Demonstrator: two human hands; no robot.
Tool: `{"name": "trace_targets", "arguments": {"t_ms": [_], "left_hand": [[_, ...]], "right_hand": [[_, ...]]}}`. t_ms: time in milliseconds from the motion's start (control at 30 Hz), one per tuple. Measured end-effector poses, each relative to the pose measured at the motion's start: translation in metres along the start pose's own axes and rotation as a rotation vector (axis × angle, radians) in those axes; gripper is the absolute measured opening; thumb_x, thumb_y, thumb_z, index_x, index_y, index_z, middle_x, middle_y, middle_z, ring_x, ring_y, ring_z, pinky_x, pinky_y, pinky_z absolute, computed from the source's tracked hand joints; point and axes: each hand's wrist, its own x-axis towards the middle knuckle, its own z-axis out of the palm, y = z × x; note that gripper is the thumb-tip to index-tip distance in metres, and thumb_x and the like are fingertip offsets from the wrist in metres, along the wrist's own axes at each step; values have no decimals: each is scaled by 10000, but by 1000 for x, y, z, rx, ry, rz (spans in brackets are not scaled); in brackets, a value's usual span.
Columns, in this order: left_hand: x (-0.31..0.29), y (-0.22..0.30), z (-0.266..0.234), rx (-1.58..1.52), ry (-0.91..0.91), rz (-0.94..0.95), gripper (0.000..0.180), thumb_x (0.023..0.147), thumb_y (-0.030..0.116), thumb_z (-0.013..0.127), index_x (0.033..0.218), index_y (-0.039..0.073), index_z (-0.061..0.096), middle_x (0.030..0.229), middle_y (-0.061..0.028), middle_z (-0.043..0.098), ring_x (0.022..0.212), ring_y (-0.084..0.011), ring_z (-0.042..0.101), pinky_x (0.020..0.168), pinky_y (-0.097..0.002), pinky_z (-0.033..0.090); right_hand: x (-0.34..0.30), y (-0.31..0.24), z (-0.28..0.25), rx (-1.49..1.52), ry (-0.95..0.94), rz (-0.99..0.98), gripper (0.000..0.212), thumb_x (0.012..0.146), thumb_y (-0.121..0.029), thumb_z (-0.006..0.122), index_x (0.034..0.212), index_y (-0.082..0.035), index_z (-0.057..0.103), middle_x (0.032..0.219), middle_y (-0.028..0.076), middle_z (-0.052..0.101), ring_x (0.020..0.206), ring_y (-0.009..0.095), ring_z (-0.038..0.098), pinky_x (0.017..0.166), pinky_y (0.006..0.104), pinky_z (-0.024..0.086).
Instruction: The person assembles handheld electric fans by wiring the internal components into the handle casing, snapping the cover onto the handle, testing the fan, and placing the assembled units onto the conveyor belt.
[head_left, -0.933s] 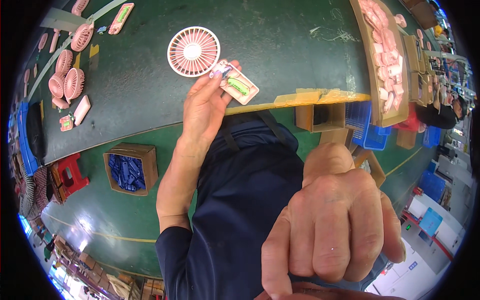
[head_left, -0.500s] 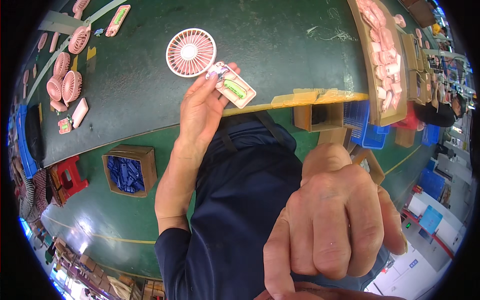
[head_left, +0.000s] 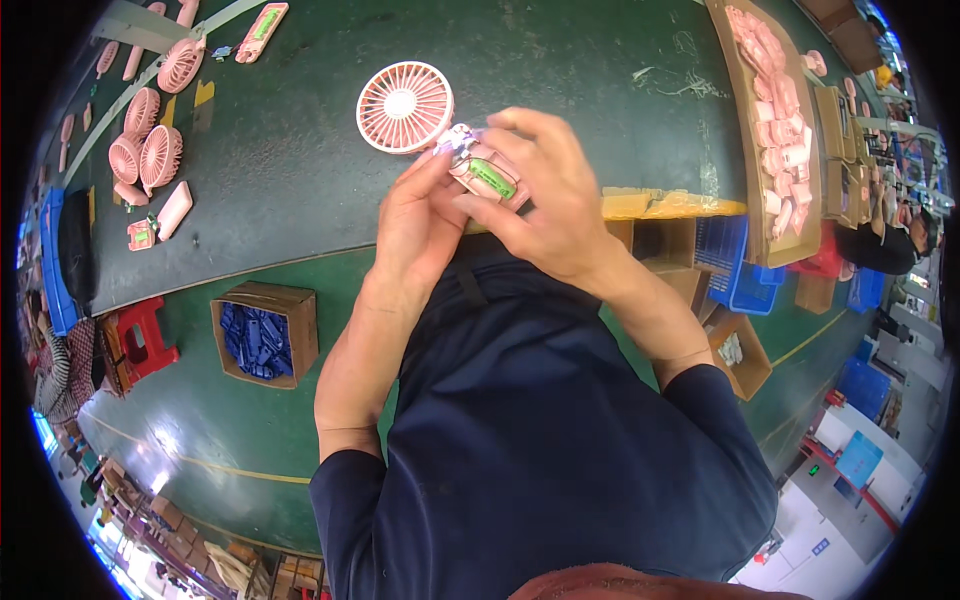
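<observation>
A pink handheld fan (head_left: 405, 107) with a round slatted head is held over the front edge of the green table. Its handle is uncovered, showing a green battery (head_left: 492, 178) and small wires near the neck. My left hand (head_left: 418, 210) closes around the neck side of the handle, thumb on top by the wires. From the other side my right hand (head_left: 555, 195) curls over the handle, its thumb below the battery and its fingers along the upper edge. The fingers partly hide the handle's end.
Several pink fans (head_left: 160, 157) and loose handle parts (head_left: 174, 210) lie on the table's left side. At the right stands a cardboard tray (head_left: 800, 240) of pink parts. Below the table are a box of blue parts (head_left: 258, 340), a blue crate (head_left: 735, 285) and a red stool (head_left: 145, 335).
My right hand has come from close in front of the camera to the fan's handle and now grips it. The view has shifted slightly; the left hand keeps its hold.
</observation>
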Motion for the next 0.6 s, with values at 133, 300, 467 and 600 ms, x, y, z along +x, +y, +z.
{"name": "trace_targets", "arguments": {"t_ms": [133, 300, 467, 600], "left_hand": [[0, 0, -1, 47, -17, 32, 310, 1075, 173, 505, 1337, 18, 564, 1271, -109, 652, 1178, -225, 643, 982, -423, 553], [-1, -1, 0, 82, -43, 30, 317, 1074, 155, 507, 1343, -4, 554, 1274, -119, 647, 1175, -227, 648, 1004, -431, 549], [-5, -1, 7, 122, -16, 31, 323, 1077, 158, 501, 1346, -16, 549, 1270, -138, 644, 1167, -245, 655, 1026, -447, 543], [-6, -2, 5, 145, -45, 36, 310, 1062, 125, 527, 1323, -37, 568, 1249, -155, 654, 1166, -265, 663, 1033, -446, 547]], "right_hand": [[-4, 16, 16, -49, -95, 63, 463, 733, -139, 869, 1126, -1, 667, 1172, 152, 648, 1061, 341, 634, 876, 412, 539], [3, 26, 15, -19, -155, 91, 416, 752, -179, 843, 1119, -31, 711, 1100, 126, 661, 1021, 323, 640, 860, 415, 539], [6, 36, 9, 173, -217, 188, 322, 787, -134, 801, 1086, -34, 737, 1076, 122, 670, 986, 322, 646, 836, 400, 545], [8, 36, 7, 125, -232, 117, 288, 803, -101, 769, 1080, -26, 738, 1051, 124, 670, 971, 316, 649, 826, 401, 544]]}}
